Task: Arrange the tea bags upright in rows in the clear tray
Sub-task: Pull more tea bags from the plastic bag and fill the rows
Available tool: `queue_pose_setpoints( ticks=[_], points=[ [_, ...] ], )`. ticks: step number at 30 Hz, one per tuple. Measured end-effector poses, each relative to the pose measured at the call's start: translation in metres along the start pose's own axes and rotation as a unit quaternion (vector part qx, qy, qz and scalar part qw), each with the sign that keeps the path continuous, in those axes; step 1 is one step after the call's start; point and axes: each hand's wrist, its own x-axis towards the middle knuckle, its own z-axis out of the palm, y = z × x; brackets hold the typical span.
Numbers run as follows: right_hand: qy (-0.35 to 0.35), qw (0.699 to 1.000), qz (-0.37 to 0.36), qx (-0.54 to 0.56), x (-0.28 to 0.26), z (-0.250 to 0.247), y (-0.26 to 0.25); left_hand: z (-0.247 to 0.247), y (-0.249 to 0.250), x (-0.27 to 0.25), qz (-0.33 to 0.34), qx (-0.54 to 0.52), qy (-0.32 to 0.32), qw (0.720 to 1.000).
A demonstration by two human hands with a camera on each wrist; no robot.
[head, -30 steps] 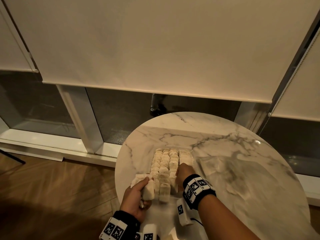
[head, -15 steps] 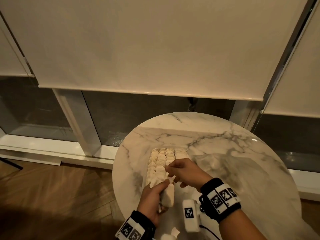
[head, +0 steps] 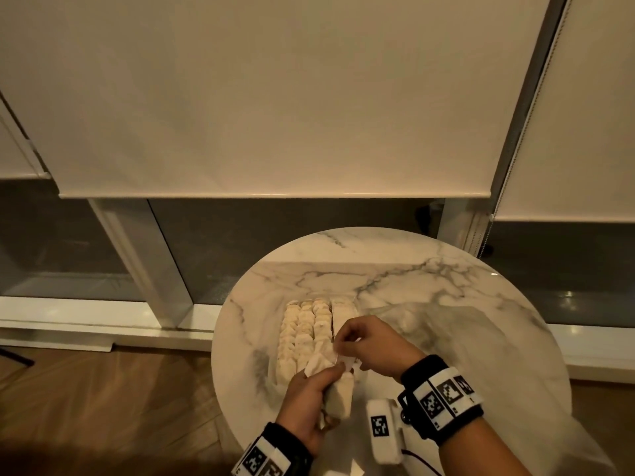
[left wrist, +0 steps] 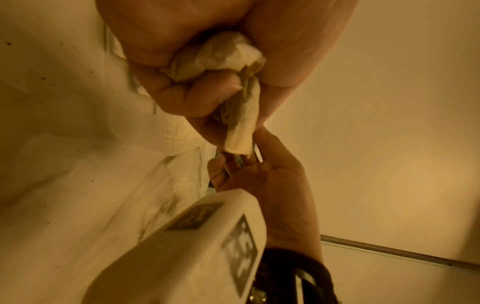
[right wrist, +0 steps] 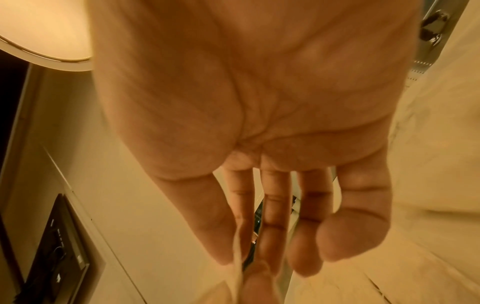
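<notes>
Nearest the camera, the left hand (head: 311,395) is clenched around a small bunch of loose tea bags (head: 340,396), held just above the near end of the clear tray (head: 275,367); in the left wrist view the bags look crumpled together in the fist, 1 of them sticking out toward the other hand. The right hand (head: 369,345) meets it there, thumb and forefinger pinching a thin paper edge, which appears to be the tip of 1 bag, while the other fingers stay loosely extended. To do this step well, I would draw out only 1 bag at a time, keep the left fist firm enough that the rest do not spill, and turn the bag on its edge before lowering it into the near gap of the right-hand row, so it leans on its neighbour and stands. Beyond the hands, the tray sits on the round marble table (head: 446,304) and already holds about 4 rows of pale, cream-coloured bags (head: 302,324) packed upright and touching; the tray's walls are hard to make out.
</notes>
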Motion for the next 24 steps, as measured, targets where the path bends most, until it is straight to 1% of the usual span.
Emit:
queue_pose_setpoints(
  ticks=[3,12,19,24],
  points=[
    [0.017,1.000,0.004,0.021,0.001,-0.003,0.001,-0.001,-0.001,0.001,-0.009,0.007,0.011,1.000],
    [0.045,0.997,-0.013,0.058,0.006,-0.008,-0.001,-0.007,-0.001,0.005,-0.005,-0.004,-0.011,1.000],
    [0.066,0.997,-0.018,0.032,0.023,-0.018,-0.004,-0.014,0.002,0.008,-0.012,-0.031,0.000,0.999],
    [0.062,0.997,-0.004,-0.045,0.043,-0.027,0.002,-0.029,0.003,0.016,-0.018,-0.039,0.030,0.999]
  ],
)
